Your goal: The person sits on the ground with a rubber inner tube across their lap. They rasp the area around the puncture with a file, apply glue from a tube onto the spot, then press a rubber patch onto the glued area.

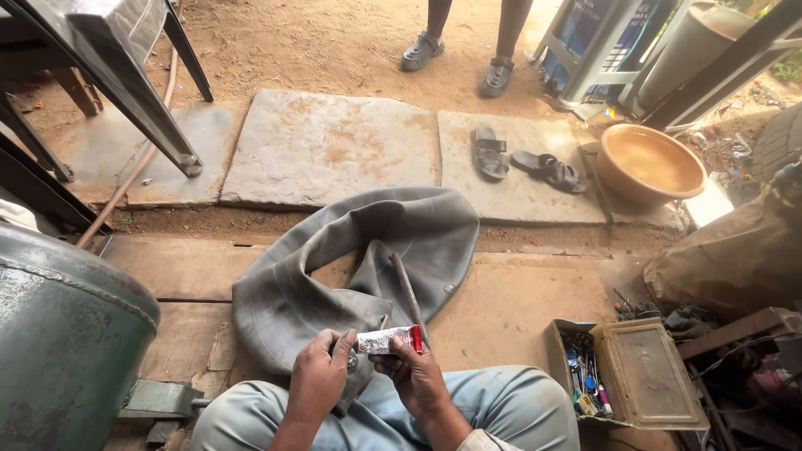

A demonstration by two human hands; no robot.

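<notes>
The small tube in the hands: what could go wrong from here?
1. The tube sits over the inner tube and the person's lap; a hard squeeze might spill its contents onto the trousers.
2. Both hands, left and right, grip it near the fingers, so they may get smeared.
3. The open tool box beside the knee could be knocked.

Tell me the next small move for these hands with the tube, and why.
Probably twist the cap end free: the left hand pinches one end of the small white squeeze tube with the red end, the right hand steadies it, and the grey rubber inner tube lies across the lap.
</notes>
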